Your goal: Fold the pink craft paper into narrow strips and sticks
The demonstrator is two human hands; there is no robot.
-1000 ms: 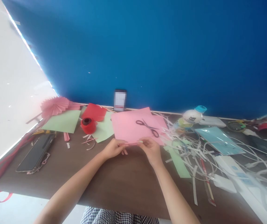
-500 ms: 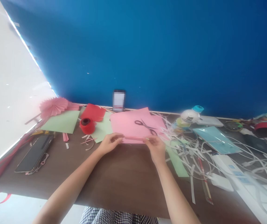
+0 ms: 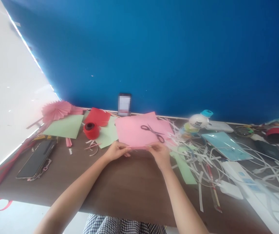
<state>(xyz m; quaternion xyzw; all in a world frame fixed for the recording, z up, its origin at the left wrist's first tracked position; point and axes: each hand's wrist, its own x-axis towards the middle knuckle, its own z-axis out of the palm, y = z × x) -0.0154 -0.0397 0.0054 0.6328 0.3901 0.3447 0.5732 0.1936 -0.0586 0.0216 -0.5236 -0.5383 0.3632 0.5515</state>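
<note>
Between my two hands stretches a narrow folded strip of pink paper (image 3: 138,148), low over the table's middle. My left hand (image 3: 116,151) pinches its left end, and my right hand (image 3: 160,156) pinches the right end. Just behind lie pink paper sheets (image 3: 131,128), partly overlapped by the strip in this view. Dark-handled scissors (image 3: 155,131) rest on those sheets, slightly open, close to my right fingers. Left of the sheets is a green paper (image 3: 108,134) with a red ribbon roll (image 3: 91,131) at its edge.
A phone (image 3: 124,104) leans on the blue wall; another phone (image 3: 36,159) lies left. Pink paper fans (image 3: 56,110) sit at the back left. Tangled white cables and paper strips, a glue bottle (image 3: 197,121), a blue packet (image 3: 227,146) and a power strip (image 3: 245,178) crowd the right.
My hands have come slightly closer together along the pink strip. The strip has tilted and dropped a little toward me, and my left fingers have curled further under it.
</note>
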